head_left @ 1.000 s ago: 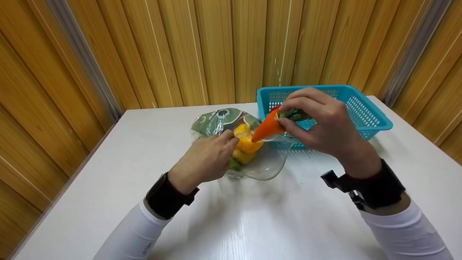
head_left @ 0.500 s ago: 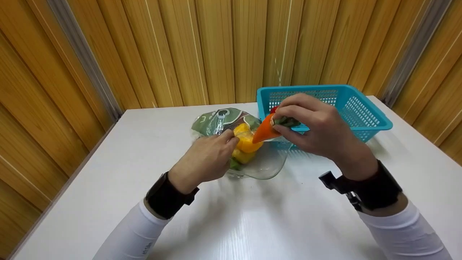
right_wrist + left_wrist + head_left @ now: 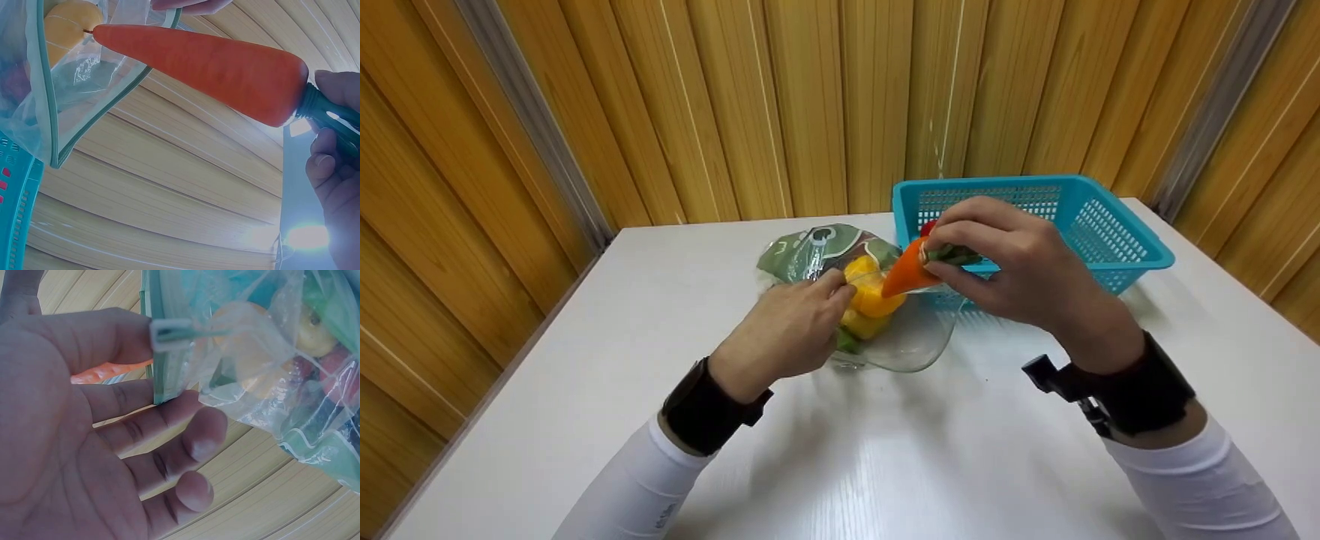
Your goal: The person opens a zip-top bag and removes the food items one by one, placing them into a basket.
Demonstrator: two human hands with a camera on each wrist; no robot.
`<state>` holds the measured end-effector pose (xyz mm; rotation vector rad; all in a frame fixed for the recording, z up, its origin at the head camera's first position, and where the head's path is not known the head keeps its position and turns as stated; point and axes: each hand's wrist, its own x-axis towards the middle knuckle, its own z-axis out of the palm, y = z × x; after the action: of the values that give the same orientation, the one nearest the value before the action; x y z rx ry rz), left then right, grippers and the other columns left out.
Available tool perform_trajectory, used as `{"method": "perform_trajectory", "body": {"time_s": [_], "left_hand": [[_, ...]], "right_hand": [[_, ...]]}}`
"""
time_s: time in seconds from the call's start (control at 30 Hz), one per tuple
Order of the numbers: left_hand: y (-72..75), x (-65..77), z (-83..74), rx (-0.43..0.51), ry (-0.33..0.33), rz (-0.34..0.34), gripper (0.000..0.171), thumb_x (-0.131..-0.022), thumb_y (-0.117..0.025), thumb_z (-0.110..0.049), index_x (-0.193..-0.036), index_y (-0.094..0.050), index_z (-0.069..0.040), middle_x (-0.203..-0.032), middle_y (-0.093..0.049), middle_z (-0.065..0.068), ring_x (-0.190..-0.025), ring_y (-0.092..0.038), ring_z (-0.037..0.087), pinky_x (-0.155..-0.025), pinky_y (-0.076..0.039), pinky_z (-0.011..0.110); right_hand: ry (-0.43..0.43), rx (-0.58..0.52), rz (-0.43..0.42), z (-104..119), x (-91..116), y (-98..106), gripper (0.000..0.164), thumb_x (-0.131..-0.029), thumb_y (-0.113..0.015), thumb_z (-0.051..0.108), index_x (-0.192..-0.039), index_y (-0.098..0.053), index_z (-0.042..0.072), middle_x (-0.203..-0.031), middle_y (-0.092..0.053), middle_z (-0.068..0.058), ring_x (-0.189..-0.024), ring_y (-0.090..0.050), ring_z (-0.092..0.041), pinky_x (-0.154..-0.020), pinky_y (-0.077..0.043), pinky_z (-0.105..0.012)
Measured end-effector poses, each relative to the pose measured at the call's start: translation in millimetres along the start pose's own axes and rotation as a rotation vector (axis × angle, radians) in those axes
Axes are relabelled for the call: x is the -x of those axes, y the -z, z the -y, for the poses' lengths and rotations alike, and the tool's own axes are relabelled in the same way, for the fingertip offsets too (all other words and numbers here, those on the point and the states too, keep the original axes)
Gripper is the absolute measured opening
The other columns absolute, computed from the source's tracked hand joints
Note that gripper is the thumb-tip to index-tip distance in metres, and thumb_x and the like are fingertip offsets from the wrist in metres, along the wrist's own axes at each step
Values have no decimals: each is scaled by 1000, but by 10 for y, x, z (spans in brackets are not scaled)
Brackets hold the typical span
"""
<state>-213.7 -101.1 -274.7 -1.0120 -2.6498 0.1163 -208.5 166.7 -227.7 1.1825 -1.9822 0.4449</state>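
My left hand [image 3: 791, 326] pinches the rim of a clear plastic bag [image 3: 919, 341] between thumb and forefinger; in the left wrist view the other fingers [image 3: 205, 433] stay loosely bent below it. Through the film show yellow produce [image 3: 864, 324], something green and, in the left wrist view, red pieces [image 3: 337, 371]. By its green top, my right hand [image 3: 1020, 262] grips an orange carrot [image 3: 907, 270]. The carrot slants down to the left, its tip at the bag's mouth. In the right wrist view that thin tip overlaps a yellow piece [image 3: 70, 28]; whether they touch, I cannot tell.
Behind the right hand a turquoise basket [image 3: 1140, 264] stands at the back right of the white table [image 3: 660, 315], holding something red [image 3: 928, 227]. The bag's green printed part [image 3: 787, 255] lies toward the back. A wood-panelled wall [image 3: 810, 112] rises behind the table.
The right hand has shifted slightly left and down with the carrot, which now points more steeply downward. The left hand and the bag look almost unmoved.
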Motion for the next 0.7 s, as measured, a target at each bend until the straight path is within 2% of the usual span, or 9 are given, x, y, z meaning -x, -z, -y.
{"method": "perform_trajectory", "body": {"time_s": [0.17,0.33,0.37,0.47,0.57,0.6,0.7], "left_hand": [[-5,-8,-14,6,1,2,30,-93,-59,-10,-123,-60,-6,-115,-59,9,-81,-60,21,-65,-55,32],[9,-26,-28,0,5,16,34,-92,-59,-10,-126,-59,-6,-119,-60,9,-85,-62,22,-70,-57,33],[9,-29,-28,-2,4,14,34,-92,-59,-10,-126,-59,-6,-119,-60,10,-85,-62,22,-71,-57,33],[9,-33,-26,-7,1,11,34,-91,-59,-10,-125,-60,-5,-118,-60,10,-85,-62,22,-71,-57,33],[4,-33,-22,-8,-1,9,34,-91,-59,-9,-125,-60,-5,-118,-60,10,-85,-62,21,-70,-57,34],[2,-31,-21,-8,-2,7,34,-91,-59,-9,-125,-60,-5,-117,-60,10,-85,-62,21,-70,-57,34],[-6,-25,-16,-9,-1,6,34,-90,-60,-9,-124,-60,-5,-117,-60,9,-85,-62,21,-68,-57,33]], "right_hand": [[14,-67,-68,-25,10,12,27,-74,-85,1,-98,-72,3,-102,-68,-12,-96,-67,-25,-93,-43,-6],[5,-103,-149,-48,26,66,30,-69,-86,-3,-96,-73,2,-98,-69,-13,-93,-68,-27,-90,-44,-6],[5,-108,-164,-52,28,78,29,-70,-86,-2,-96,-73,2,-98,-69,-14,-92,-68,-27,-89,-45,-6],[16,-115,-215,-67,29,106,20,-82,-82,15,-94,-73,1,-97,-70,-15,-89,-68,-28,-88,-46,-8],[35,-118,-286,-79,22,121,32,-92,-72,31,-90,-72,-1,-94,-69,-17,-84,-67,-28,-87,-47,-9],[42,-113,-314,-83,18,122,36,-93,-70,34,-89,-72,-1,-93,-69,-17,-83,-67,-29,-86,-47,-9],[50,-107,-408,-89,5,125,35,-92,-72,32,-86,-72,-2,-89,-69,-18,-78,-67,-29,-84,-48,-9]]}}
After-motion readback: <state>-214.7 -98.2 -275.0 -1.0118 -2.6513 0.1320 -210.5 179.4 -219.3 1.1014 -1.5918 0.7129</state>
